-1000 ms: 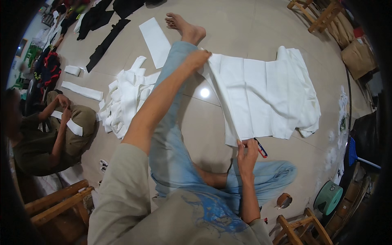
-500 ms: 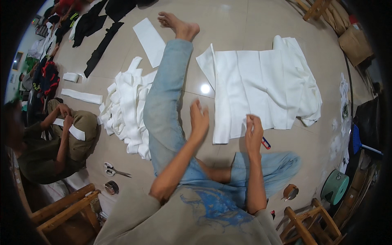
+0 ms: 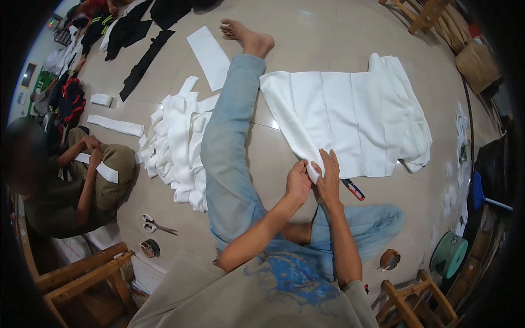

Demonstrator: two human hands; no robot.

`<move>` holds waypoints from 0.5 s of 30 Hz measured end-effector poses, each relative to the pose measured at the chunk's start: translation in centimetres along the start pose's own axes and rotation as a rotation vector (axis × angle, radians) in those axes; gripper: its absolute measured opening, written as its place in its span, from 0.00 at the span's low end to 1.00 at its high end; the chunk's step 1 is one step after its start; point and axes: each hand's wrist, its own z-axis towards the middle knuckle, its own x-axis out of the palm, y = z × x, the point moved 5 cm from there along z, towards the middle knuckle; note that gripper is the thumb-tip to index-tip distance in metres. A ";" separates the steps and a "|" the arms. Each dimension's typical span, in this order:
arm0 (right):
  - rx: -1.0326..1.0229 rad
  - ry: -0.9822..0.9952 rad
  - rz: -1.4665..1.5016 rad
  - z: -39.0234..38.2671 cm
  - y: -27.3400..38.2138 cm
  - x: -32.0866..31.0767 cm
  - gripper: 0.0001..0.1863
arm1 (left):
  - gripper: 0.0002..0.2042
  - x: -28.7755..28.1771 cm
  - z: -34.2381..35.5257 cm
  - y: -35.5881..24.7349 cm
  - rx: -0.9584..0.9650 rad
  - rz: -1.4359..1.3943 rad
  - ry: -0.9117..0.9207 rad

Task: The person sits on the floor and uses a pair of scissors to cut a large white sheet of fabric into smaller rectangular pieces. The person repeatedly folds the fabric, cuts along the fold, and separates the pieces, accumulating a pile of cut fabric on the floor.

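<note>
A wide white fabric sheet (image 3: 355,115) lies spread on the floor in front of me, its right end bunched in loose folds. At its near left corner both hands meet. My left hand (image 3: 298,183) has its fingers curled at the edge of that corner. Close beside it, my right hand (image 3: 328,179) pinches the same corner, its longer fingers stretched over the fabric. The left edge is folded over in a slant towards my hands. Just right of my right hand lies a red and dark cutter knife (image 3: 353,190), partly hidden at its upper end.
Left of my outstretched leg (image 3: 232,126) is a heap of white fabric strips (image 3: 178,145). A flat white piece (image 3: 209,57) lies beyond it. Scissors (image 3: 157,224) and a tape roll (image 3: 150,248) sit near left. A co-worker (image 3: 93,164) holds a white strip. Wooden stools (image 3: 413,306) stand nearby.
Both hands have come together at the fabric's near left corner and taken hold of it. The left edge, upright before, now slants inward. The cutter knife shows more fully.
</note>
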 end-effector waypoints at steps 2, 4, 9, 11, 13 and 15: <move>0.054 -0.047 0.079 0.3 0.5 0.5 0.31 | 0.13 -3.6 1.9 2.0 -0.022 -0.072 0.200; 0.209 -0.034 0.615 0.7 -1.2 1.2 0.33 | 0.15 -5.1 3.5 3.5 -0.051 -0.097 0.276; 0.399 0.063 0.536 2.2 -2.4 0.0 0.34 | 0.12 1.8 0.8 1.5 -0.277 0.149 0.179; 0.361 0.136 0.467 2.9 -1.6 -0.7 0.32 | 0.12 1.1 2.1 0.1 -0.302 0.232 0.205; 0.308 0.156 0.487 3.7 -1.4 -1.3 0.32 | 0.13 0.2 2.9 -1.7 -0.226 0.287 0.284; 0.194 0.030 0.333 4.0 -3.3 -2.2 0.31 | 0.15 0.5 2.8 -3.3 -0.051 0.341 0.248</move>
